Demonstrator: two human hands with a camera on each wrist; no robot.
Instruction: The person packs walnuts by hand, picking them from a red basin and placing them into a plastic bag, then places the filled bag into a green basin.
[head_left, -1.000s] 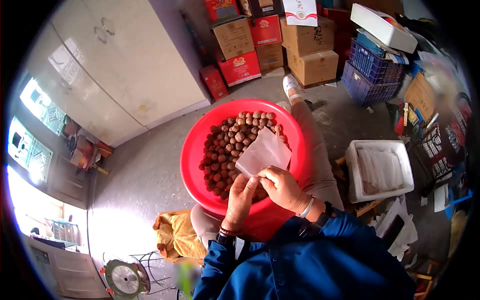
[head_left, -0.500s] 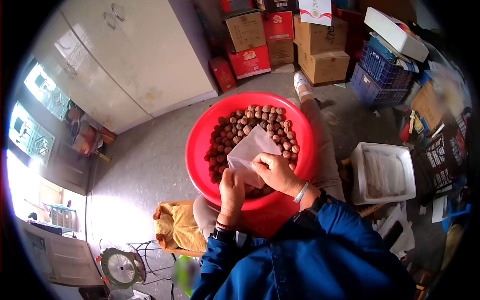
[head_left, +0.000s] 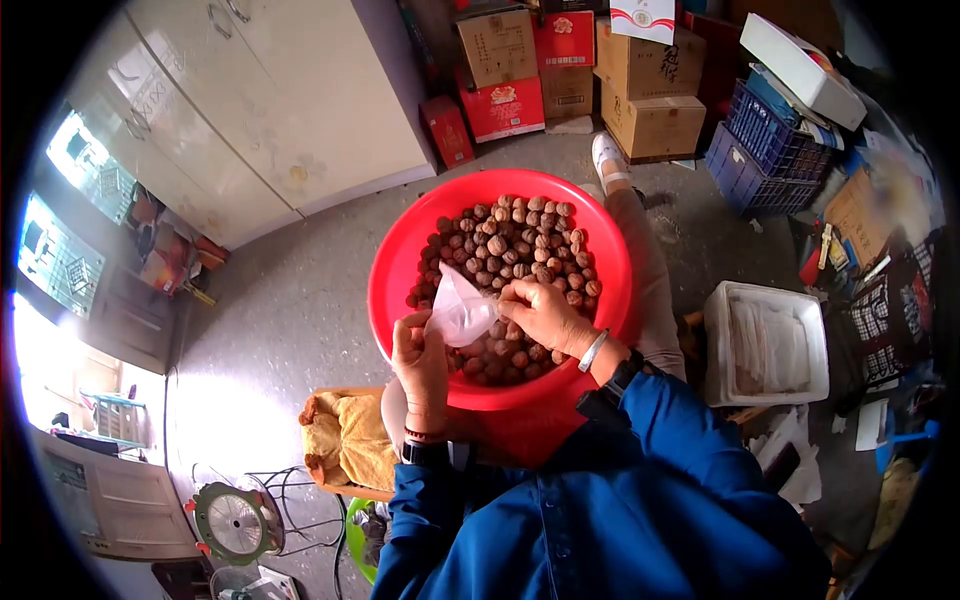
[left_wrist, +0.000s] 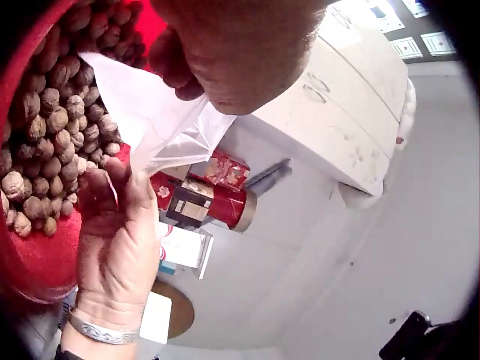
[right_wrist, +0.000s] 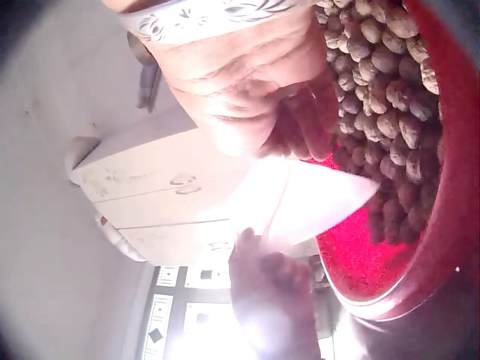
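Observation:
A thin white translucent bag [head_left: 462, 312] hangs between my two hands above a big red basin [head_left: 392, 250] on my lap. The basin holds many brown walnuts [head_left: 500, 240]. My left hand [head_left: 420, 368] pinches the bag's left edge between thumb and fingers. At the opposite edge, my right hand [head_left: 548, 318] pinches with its fingertips. In the left wrist view the bag [left_wrist: 139, 105] spreads between the hands, its film creased, one corner pointing over the walnuts. Bright glare washes out part of the bag [right_wrist: 300, 202] in the right wrist view.
At right stands a white foam box [head_left: 712, 340] with a stack of thin white sheets or bags [head_left: 770, 345]. Cartons [head_left: 650, 125] and blue crates [head_left: 755, 170] line the back. A yellow cloth [head_left: 360, 440] covers a seat at left, near a fan [head_left: 232, 520].
My hands have moved apart, the left one farther left. The bag has gone from lying flat and broad over the walnuts to being stretched and creased between them. The head view has shifted slightly.

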